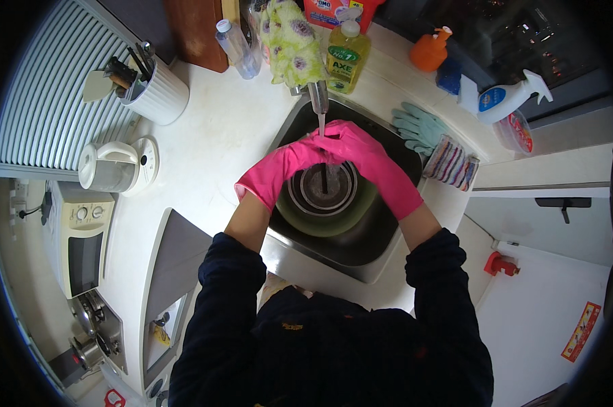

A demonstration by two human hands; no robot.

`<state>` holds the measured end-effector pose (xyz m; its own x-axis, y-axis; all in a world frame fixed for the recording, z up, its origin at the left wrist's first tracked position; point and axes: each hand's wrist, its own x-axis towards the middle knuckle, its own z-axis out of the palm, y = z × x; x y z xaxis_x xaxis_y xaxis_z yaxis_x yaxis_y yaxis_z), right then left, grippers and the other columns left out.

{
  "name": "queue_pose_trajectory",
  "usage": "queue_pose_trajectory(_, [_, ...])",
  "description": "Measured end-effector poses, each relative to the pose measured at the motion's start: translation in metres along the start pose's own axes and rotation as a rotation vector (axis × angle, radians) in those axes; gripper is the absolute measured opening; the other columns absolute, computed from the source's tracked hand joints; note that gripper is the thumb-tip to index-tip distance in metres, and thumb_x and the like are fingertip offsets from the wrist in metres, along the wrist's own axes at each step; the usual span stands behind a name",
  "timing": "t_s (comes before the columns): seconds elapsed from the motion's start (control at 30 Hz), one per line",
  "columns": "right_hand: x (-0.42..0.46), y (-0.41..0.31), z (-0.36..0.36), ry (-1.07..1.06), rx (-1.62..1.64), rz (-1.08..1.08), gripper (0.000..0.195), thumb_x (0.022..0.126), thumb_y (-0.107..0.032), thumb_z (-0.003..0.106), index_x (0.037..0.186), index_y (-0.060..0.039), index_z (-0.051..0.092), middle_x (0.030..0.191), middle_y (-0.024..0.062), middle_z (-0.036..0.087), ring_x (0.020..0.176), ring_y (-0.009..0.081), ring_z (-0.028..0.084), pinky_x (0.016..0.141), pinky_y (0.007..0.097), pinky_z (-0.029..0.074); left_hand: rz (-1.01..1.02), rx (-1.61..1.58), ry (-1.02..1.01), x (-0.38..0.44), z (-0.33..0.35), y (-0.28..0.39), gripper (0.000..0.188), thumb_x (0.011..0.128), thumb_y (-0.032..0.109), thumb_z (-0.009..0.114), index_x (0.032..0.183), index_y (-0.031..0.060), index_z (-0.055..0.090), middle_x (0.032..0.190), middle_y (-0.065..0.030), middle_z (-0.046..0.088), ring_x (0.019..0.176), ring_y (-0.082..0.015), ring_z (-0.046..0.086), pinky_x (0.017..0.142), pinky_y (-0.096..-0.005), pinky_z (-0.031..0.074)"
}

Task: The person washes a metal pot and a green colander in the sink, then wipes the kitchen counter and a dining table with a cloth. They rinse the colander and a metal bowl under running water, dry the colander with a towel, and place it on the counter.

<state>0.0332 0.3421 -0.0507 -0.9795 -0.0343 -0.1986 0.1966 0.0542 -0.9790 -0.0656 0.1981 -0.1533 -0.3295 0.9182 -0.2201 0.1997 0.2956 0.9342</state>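
Pink rubber gloves cover both of my hands. Under the running tap (318, 96), my left hand (306, 150) and my right hand (348, 138) meet at the fingers. Water falls onto the gloves where they touch. Whether anything lies between the fingers cannot be seen. Below the hands, inside the metal sink (349, 246), sits a green basin (316, 226). A round metal pot or lid (332, 185) with a dark bar across its middle rests in that basin, wet with water. My gloves partly hide its far side.
Behind the sink stand a bottle of AXE dish soap (347, 56) and a yellow-green fluffy cloth (291, 43). Pale green gloves (419, 127) and a striped cloth (451, 163) lie at the right rim. An electric kettle (110, 168) and a white utensil holder (161, 96) are left.
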Motion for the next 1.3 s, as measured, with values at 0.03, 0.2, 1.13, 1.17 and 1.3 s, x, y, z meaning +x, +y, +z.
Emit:
queue_pose_trajectory(0.03, [-0.002, -0.008, 0.004, 0.043, -0.003, 0.02, 0.028, 0.091, -0.02, 0.063, 0.107, 0.0017, 0.068, 0.102, 0.0061, 0.061, 0.087, 0.0126, 0.062, 0.076, 0.0256, 0.05, -0.02, 0.024, -0.02, 0.001, 0.0, -0.001, 0.034, 0.089, -0.001, 0.06, 0.122, 0.0067, 0.057, 0.114, -0.0023, 0.064, 0.105, -0.0157, 0.06, 0.091, -0.0283, 0.048])
queue_pose_trajectory(0.2, [0.007, 0.002, -0.006, 0.013, -0.055, 0.073, 0.027, 0.091, -0.023, 0.064, 0.099, 0.0016, 0.071, 0.085, 0.0037, 0.066, 0.076, 0.0118, 0.061, 0.075, 0.0256, 0.049, -0.071, 0.119, -0.108, 0.011, -0.002, 0.003, 0.037, 0.087, -0.004, 0.059, 0.122, 0.008, 0.057, 0.114, -0.0018, 0.063, 0.104, -0.016, 0.06, 0.088, -0.028, 0.049])
queue_pose_trajectory(1.13, [-0.113, 0.0, 0.043, 0.284, -1.169, -0.249, 0.022, 0.093, -0.026, 0.06, 0.106, -0.0124, 0.07, 0.097, 0.0128, 0.07, 0.085, 0.031, 0.067, 0.074, 0.0385, 0.053, -0.208, -0.34, 0.559, -0.16, 0.059, 0.012, 0.032, 0.099, 0.013, 0.047, 0.129, 0.0065, 0.056, 0.114, -0.004, 0.065, 0.104, -0.0173, 0.064, 0.09, -0.0269, 0.048])
queue_pose_trajectory(1.17, [-0.114, -0.013, 0.056, 0.342, -1.076, -0.281, 0.021, 0.092, -0.027, 0.06, 0.105, -0.0135, 0.07, 0.097, 0.0122, 0.07, 0.085, 0.0315, 0.067, 0.074, 0.0392, 0.054, -0.229, -0.278, 0.518, -0.17, 0.049, 0.011, 0.032, 0.1, 0.014, 0.047, 0.13, 0.0064, 0.056, 0.115, -0.0044, 0.065, 0.106, -0.0173, 0.064, 0.09, -0.027, 0.048])
queue_pose_trajectory(1.3, [-0.101, -0.068, 0.085, 0.493, -0.598, 0.041, 0.019, 0.091, -0.025, 0.059, 0.102, -0.0138, 0.07, 0.094, 0.0111, 0.069, 0.088, 0.032, 0.066, 0.074, 0.0404, 0.054, -0.178, -0.593, 0.62, -0.207, 0.034, -0.014, 0.032, 0.099, 0.016, 0.049, 0.129, 0.0056, 0.056, 0.115, -0.0039, 0.063, 0.105, -0.0161, 0.062, 0.09, -0.0281, 0.047])
